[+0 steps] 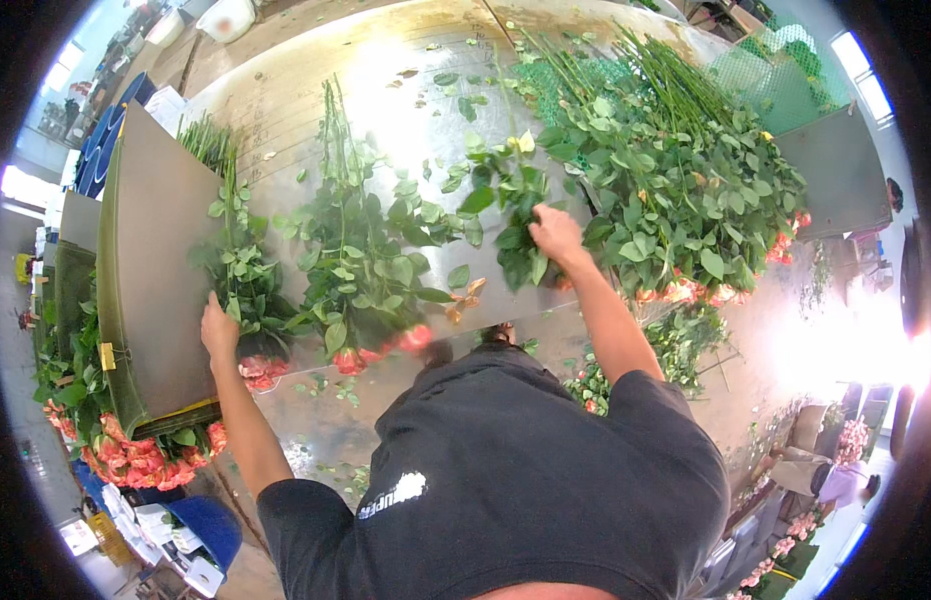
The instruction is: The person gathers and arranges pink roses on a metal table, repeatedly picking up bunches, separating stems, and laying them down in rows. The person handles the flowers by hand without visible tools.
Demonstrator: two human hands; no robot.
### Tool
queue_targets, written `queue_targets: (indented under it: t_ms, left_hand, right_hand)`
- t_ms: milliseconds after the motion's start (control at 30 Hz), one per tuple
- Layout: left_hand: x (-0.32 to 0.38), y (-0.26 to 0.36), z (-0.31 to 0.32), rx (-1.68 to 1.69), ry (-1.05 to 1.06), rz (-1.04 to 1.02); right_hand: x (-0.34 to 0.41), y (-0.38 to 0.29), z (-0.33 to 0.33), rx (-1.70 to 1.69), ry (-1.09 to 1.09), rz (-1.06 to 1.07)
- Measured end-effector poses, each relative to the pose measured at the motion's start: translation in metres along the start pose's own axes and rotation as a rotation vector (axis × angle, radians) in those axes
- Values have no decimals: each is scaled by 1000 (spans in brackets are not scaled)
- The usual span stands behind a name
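My right hand (557, 236) is closed around the leafy stem of a rose (519, 187) near the table's middle. Its stem end points away from me, and a bit of an orange-pink bloom shows below the hand. My left hand (221, 326) is at the left bunch of roses (248, 277), beside an upright grey panel (161, 262). Leaves hide part of its fingers, so its grip is unclear. Between my hands lies a loose group of roses (356, 262), blooms toward me. A large heap of roses (660, 187) lies to the right.
The metal table (285, 97) bears handwritten numbers, ruled lines and scattered leaves. Green netting (788, 82) lies beneath and behind the right heap, near another grey panel (840, 172). Beyond the left panel are more coral roses (135, 457) and a blue bin (210, 529). Cuttings litter the floor.
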State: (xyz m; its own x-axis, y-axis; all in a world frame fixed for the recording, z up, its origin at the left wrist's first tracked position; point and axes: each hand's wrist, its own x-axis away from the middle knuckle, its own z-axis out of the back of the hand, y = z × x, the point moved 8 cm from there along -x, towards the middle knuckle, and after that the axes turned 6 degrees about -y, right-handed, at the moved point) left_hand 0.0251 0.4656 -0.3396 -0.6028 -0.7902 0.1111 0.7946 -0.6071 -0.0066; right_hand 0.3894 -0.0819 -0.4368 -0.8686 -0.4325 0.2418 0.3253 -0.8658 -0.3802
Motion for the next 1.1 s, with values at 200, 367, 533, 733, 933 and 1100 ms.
queue_targets:
  t_ms: [200,367,533,733,933,1100]
  left_hand:
    - [62,146,34,357,150,-302]
    - [116,307,3,541,-26,-575]
    - [133,406,-87,880,-358,-523]
    - [135,427,-127,1312,-791,-275]
    - [121,400,-109,1536,-893,-228]
    - [101,337,-53,1621,-755,-301]
  right_hand:
    - [42,-44,-34,-307,-45,67]
    - [31,-41,-40,-334,-14,168]
    - [29,-53,-35,-614,-27,171]
    - [32,-79,-33,-788,-149,123]
    - [46,-122,-25,-1250,-352,208]
    - [46,-117,-9,-1321,-282,92]
